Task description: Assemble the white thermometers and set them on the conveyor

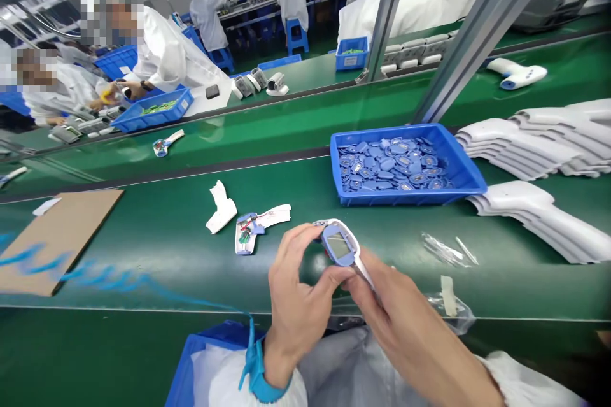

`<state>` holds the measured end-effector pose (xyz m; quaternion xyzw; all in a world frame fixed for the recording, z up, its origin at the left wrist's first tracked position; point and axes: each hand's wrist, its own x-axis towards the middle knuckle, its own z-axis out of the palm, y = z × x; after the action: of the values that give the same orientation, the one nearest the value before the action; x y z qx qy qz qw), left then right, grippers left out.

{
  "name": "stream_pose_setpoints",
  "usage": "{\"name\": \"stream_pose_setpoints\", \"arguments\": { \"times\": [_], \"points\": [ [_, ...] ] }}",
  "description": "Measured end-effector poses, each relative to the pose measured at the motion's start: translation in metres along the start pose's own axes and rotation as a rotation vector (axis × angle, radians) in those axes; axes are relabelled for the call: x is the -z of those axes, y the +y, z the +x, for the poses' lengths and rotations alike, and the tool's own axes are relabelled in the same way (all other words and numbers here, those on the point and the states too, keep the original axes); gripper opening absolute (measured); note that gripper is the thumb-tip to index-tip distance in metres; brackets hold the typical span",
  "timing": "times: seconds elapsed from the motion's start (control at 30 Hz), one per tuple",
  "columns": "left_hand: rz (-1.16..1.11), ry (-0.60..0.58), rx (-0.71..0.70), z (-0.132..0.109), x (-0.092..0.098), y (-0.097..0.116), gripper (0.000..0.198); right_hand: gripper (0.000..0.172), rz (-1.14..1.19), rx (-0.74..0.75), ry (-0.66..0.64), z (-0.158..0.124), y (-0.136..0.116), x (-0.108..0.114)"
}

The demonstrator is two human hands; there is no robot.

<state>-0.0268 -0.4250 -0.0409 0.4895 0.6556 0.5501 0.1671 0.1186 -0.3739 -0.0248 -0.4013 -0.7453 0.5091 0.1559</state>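
Along a green workbench (162, 222), a white shell (221, 208) and an opened casing (247, 234) are laid left of the hands. By the left hand (300, 292), the upper end of a white-and-blue gadget (340, 244) is pinched just beyond thumb and fingertips; its long axis is slanted down rightward, the lower end being gripped in the right hand (396, 305), nearer a blue tray (410, 199).

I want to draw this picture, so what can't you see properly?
In the head view:
- Lower part of the handheld device: covered by the right hand.
- Cardboard: cut off by the left edge.
- Bottom blue parts: hidden under others.
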Motion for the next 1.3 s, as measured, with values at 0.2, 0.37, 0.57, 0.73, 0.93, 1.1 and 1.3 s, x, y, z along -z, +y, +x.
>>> {"name": "stream_pose_setpoints", "arguments": {
  "times": [0.2, 0.37, 0.57, 0.73, 0.93, 1.1, 1.3],
  "points": [
    [-0.117, 0.091, -0.015, -0.009, -0.011, -0.007, 0.036, 0.027, 0.017, -0.02, -0.077, -0.004, -0.008, 0.003],
    [-0.104, 0.035, 0.199, -0.004, -0.006, 0.002, 0.036, 0.026, -0.043, 0.013, -0.065, 0.0, -0.011, -0.001],
    [0.078, -0.165, 0.142, 0.0, 0.01, 0.005, 0.038, 0.027, 0.002, -0.041, -0.115, 0.003, -0.007, 0.006],
    [-0.006, -0.027, 0.058, -0.011, 0.0, -0.003, 0.04, 0.029, -0.024, 0.032, -0.055, 0.001, -0.007, 0.002],
    [0.191, 0.038, 0.049, -0.01, 0.0, -0.001, 0.044, 0.042, -0.194, 0.146, 0.058, -0.001, 0.003, -0.011],
    [0.255, -0.005, -0.032, -0.007, 0.006, -0.003, 0.045, 0.047, -0.436, 0.193, 0.195, -0.005, 0.015, -0.023],
    [0.312, 0.051, -0.054, -0.001, 0.006, -0.004, 0.043, 0.041, -0.267, 0.192, 0.094, -0.004, 0.007, -0.013]
  ]
}}
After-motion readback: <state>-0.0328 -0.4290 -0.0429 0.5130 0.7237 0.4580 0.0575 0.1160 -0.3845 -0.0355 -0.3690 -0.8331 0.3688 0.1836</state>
